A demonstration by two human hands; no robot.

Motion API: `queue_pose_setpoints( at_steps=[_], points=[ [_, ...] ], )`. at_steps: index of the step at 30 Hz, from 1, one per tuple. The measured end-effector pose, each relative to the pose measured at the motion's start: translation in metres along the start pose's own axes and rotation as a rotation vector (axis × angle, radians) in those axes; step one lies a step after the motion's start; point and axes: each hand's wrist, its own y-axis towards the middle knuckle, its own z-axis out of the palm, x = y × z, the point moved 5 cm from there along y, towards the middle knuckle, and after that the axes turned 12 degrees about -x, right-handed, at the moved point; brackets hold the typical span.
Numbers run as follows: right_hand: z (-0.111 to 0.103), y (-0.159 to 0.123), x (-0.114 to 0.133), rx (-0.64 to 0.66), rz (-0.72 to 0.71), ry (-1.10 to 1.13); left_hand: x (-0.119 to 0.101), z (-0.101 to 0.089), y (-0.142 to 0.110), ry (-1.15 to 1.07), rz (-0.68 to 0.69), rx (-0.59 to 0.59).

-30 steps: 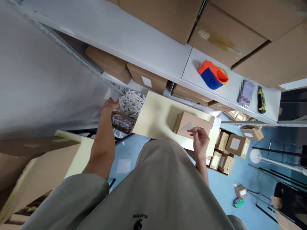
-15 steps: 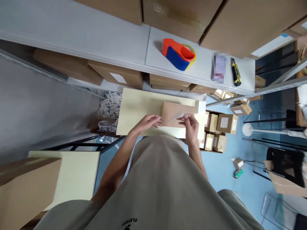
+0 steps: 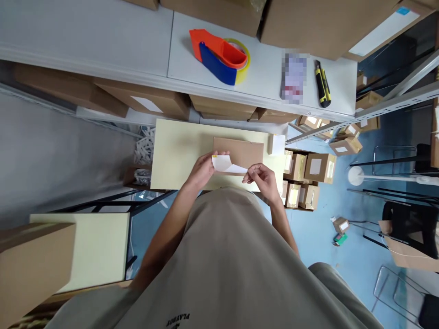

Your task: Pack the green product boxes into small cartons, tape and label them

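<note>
The white paper (image 3: 222,163) touches the left hand (image 3: 203,170).

It looks like a packing room or a small storeroom. Big cardboard boxes (image 3: 298,27) sit on a long gray metal shelf (image 3: 137,55), with more boxes below it. A tape dispenser (image 3: 219,55) and a yellow and black box cutter (image 3: 323,84) lie on the shelf. Little taped boxes with white labels (image 3: 320,167) are by the pale yellow table (image 3: 178,151), over a blue floor (image 3: 308,233).
</note>
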Motion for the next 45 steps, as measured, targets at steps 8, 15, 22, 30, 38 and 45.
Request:
queue_pose_setpoints(
  at_steps=[8,15,22,30,38,45],
  points=[
    [-0.034,0.005,-0.032,0.037,0.095,-0.018,0.008,0.0,0.003,0.069,-0.049,-0.03],
    [-0.05,0.022,-0.053,0.157,0.079,-0.095,0.017,-0.005,0.011,0.211,0.102,-0.07],
    [-0.054,0.029,-0.07,0.18,0.11,-0.173,0.02,0.003,0.01,0.261,0.163,-0.128],
    [-0.046,0.045,-0.089,-0.051,0.215,-0.058,0.027,0.009,0.008,0.197,0.179,-0.166],
    [-0.046,0.079,-0.079,-0.202,0.047,-0.248,0.042,0.007,0.041,0.315,0.299,-0.282],
    [-0.05,0.116,-0.09,-0.192,0.029,-0.351,0.054,0.0,0.081,0.411,0.287,-0.268]
  ],
)
